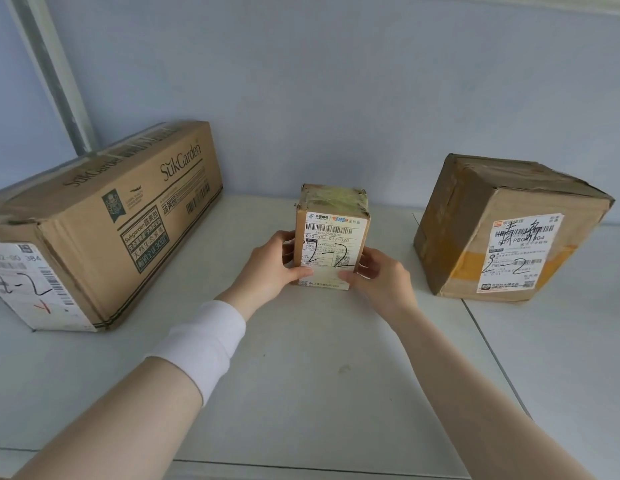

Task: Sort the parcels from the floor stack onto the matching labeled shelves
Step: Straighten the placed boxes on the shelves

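Cardboard parcel, small upright block w/ creased taped top and white label inked 2-2, on the smooth white shelf btwn a long carton and a dented cube box. I see L hand and R hand pinching its lower sides, thumbs flat on the label, fingers curled round the edges.

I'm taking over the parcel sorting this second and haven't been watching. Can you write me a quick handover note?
Left hand grips the small parcel by its left side; right hand grips its right side.
The small parcel, handwritten 2-2, stands upright on the white shelf, between the long SukGarden carton on the left and the dented box, also marked 2-2, on the right.
Done: three parcels on this shelf.
Left: let go of the small parcel. Floor stack and shelf labels are out of view, so check what remains.
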{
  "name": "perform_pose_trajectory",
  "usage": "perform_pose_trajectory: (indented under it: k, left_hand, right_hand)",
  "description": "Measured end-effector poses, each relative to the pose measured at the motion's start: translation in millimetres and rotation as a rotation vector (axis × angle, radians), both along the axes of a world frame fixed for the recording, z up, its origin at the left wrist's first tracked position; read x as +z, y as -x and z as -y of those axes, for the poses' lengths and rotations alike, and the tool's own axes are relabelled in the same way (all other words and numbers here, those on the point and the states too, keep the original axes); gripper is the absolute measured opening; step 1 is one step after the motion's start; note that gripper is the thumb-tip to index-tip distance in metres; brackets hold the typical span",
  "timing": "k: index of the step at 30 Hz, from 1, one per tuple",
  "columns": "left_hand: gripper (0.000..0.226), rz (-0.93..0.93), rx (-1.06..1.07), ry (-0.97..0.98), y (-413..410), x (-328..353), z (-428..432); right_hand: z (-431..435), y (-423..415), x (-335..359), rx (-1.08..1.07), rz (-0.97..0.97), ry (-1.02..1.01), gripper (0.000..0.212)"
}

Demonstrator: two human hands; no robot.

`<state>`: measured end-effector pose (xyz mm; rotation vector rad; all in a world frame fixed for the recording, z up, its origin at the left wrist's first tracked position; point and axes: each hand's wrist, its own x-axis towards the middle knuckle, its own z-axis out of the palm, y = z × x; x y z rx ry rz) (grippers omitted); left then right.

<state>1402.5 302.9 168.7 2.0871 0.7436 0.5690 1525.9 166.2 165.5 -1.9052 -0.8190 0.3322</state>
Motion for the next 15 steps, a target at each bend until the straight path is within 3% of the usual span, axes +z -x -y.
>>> perform_pose_trajectory:
  k: [8,15]
  left_hand:
    - [0.087,0.006,0.022,-0.028,6,-8,3]
    - [0.075,0.196,0.011,0.005,66,5,8]
  right_hand:
    - [3,1,-7,-0.055,-0.067,-0.017,0.083]
    - [24,44,12,-0.186,0.009,-0.114,0.086]
